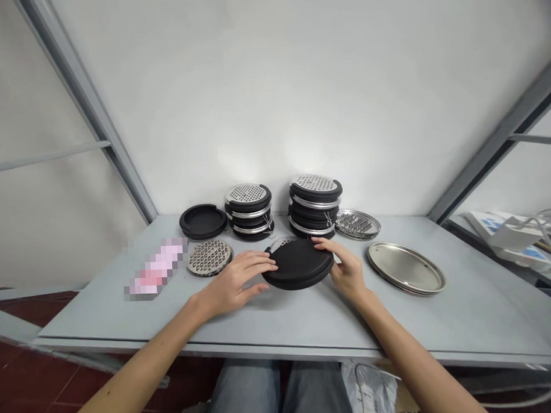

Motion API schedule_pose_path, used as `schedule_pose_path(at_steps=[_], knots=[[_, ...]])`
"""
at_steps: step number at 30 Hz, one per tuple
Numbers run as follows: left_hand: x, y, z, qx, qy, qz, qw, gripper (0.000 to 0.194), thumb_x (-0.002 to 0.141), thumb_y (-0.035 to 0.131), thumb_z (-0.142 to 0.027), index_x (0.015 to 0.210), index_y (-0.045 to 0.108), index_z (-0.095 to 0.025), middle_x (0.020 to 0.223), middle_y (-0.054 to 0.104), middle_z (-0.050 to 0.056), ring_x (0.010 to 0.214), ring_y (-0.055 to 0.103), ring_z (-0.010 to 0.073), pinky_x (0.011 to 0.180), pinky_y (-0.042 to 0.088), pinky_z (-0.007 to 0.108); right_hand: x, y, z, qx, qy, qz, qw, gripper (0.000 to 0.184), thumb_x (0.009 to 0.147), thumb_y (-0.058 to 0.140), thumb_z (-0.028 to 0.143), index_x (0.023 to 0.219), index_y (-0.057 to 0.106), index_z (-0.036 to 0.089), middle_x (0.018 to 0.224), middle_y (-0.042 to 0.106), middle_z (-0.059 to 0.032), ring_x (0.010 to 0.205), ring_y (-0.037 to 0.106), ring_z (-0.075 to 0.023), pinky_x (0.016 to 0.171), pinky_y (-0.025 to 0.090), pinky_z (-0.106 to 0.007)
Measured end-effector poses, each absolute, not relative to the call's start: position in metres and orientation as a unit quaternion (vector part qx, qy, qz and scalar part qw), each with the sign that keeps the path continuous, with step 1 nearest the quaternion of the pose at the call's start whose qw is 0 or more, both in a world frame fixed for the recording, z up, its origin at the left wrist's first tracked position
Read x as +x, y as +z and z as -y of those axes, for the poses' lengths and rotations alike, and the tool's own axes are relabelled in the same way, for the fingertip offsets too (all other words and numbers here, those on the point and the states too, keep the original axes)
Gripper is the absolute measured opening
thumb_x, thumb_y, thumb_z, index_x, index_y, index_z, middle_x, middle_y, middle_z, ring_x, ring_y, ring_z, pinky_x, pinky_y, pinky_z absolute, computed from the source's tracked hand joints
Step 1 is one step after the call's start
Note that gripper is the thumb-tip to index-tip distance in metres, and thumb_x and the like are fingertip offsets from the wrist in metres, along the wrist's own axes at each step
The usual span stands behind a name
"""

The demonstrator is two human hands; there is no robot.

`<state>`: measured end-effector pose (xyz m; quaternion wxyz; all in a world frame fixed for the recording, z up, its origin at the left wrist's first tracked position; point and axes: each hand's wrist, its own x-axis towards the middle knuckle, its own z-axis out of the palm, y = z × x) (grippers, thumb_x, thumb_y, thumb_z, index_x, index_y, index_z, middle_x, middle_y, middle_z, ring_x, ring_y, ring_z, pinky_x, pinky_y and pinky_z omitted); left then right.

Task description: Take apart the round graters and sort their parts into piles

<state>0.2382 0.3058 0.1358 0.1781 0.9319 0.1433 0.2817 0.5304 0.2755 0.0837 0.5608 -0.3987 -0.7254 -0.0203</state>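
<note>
My right hand (347,270) grips the right edge of a round black lid-like piece (302,263), tilted above the table, thumb side below and fingers over the rim. A perforated silver disc (281,242) shows partly behind its upper left edge. My left hand (239,280) has its fingers stretched out, the tips at the piece's left rim and the thumb apart. To the left of it lies a stack of round metal grater discs (209,257). Beyond the held piece stand a left stack of black-rimmed round graters (248,210) and a taller right stack (316,205).
An upturned black round dish (204,221) sits at the back left. Several silver round plates (406,268) lie on the right, with round grater plates (358,223) behind them. A blurred pink item (158,268) rests on the left of the grey table (478,308). Metal posts flank both sides.
</note>
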Motion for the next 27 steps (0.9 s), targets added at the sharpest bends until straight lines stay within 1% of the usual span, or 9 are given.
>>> schedule_pose_path(at_steps=[2,4,7,8,11,14,16,21,27], knots=[[0.240,0.139,-0.302,0.924,0.290,-0.136,0.211,0.029,0.095,0.051,-0.024,0.124,0.054,-0.023,0.128,0.060,0.008,0.131,0.044,0.0220,0.112,0.033,0.044,0.528,0.083,-0.275,-0.414,-0.009,0.717,0.561,0.028,0.091,0.044,0.015,0.112,0.062,0.023,0.117,0.068,-0.0083,0.108,0.064,-0.0217,0.094,0.052,-0.041],[0.238,0.142,-0.298,0.910,0.307,-0.140,0.241,0.026,0.095,0.050,-0.024,0.121,0.053,-0.022,0.127,0.061,0.008,0.131,0.046,0.0220,0.114,0.030,0.045,0.527,0.083,-0.276,-0.447,0.007,0.696,0.561,0.030,0.092,0.047,0.020,0.120,0.058,0.023,0.119,0.066,-0.0098,0.104,0.065,-0.0221,0.086,0.056,-0.039],[0.224,0.149,-0.292,0.880,0.347,-0.188,0.266,0.027,0.094,0.052,-0.028,0.120,0.054,-0.021,0.130,0.059,0.010,0.127,0.050,0.0245,0.108,0.039,0.042,0.527,0.086,-0.278,-0.510,0.031,0.653,0.560,0.038,0.091,0.051,0.029,0.129,0.051,0.022,0.114,0.065,-0.0119,0.095,0.066,-0.0228,0.060,0.057,-0.031],[0.216,0.151,-0.290,0.867,0.364,-0.211,0.268,0.027,0.093,0.053,-0.030,0.119,0.055,-0.021,0.128,0.060,0.011,0.124,0.053,0.0250,0.103,0.044,0.040,0.528,0.087,-0.279,-0.522,0.030,0.643,0.560,0.039,0.091,0.052,0.031,0.129,0.051,0.021,0.112,0.065,-0.0123,0.094,0.065,-0.0231,0.058,0.055,-0.030],[0.184,0.159,-0.293,0.807,0.430,-0.303,0.267,0.029,0.089,0.058,-0.038,0.113,0.061,-0.021,0.112,0.068,0.009,0.100,0.065,0.0239,0.082,0.055,0.033,0.532,0.088,-0.282,-0.529,0.011,0.637,0.560,0.036,0.092,0.050,0.033,0.125,0.052,0.020,0.111,0.063,-0.0125,0.096,0.063,-0.0237,0.070,0.056,-0.035],[0.156,0.169,-0.306,0.706,0.507,-0.394,0.300,0.038,0.086,0.059,-0.047,0.112,0.063,-0.020,0.094,0.070,0.006,0.081,0.067,0.0210,0.068,0.056,0.029,0.532,0.088,-0.284,-0.520,0.000,0.653,0.550,0.033,0.093,0.048,0.032,0.123,0.053,0.020,0.114,0.060,-0.0127,0.098,0.061,-0.0233,0.080,0.054,-0.039],[0.147,0.177,-0.320,0.650,0.550,-0.413,0.323,0.042,0.084,0.059,-0.051,0.110,0.065,-0.018,0.091,0.070,0.006,0.081,0.067,0.0204,0.069,0.055,0.028,0.532,0.087,-0.284,-0.519,0.003,0.662,0.540,0.030,0.094,0.047,0.033,0.119,0.055,0.020,0.118,0.058,-0.0131,0.101,0.059,-0.0237,0.082,0.053,-0.040],[0.151,0.195,-0.360,0.571,0.604,-0.466,0.304,0.040,0.078,0.064,-0.047,0.096,0.069,-0.012,0.073,0.067,0.003,0.068,0.063,0.0160,0.058,0.051,0.023,0.534,0.086,-0.285,-0.547,0.009,0.658,0.517,0.026,0.093,0.049,0.035,0.109,0.061,0.019,0.122,0.057,-0.0129,0.104,0.058,-0.0247,0.081,0.054,-0.040],[0.172,0.187,-0.417,0.519,0.662,-0.484,0.242,0.031,0.076,0.065,-0.043,0.084,0.070,-0.014,0.076,0.070,0.004,0.080,0.066,0.0191,0.071,0.055,0.026,0.540,0.082,-0.288,-0.563,0.005,0.651,0.509,0.026,0.091,0.050,0.036,0.107,0.063,0.018,0.123,0.056,-0.0137,0.106,0.057,-0.0256,0.077,0.054,-0.039]])
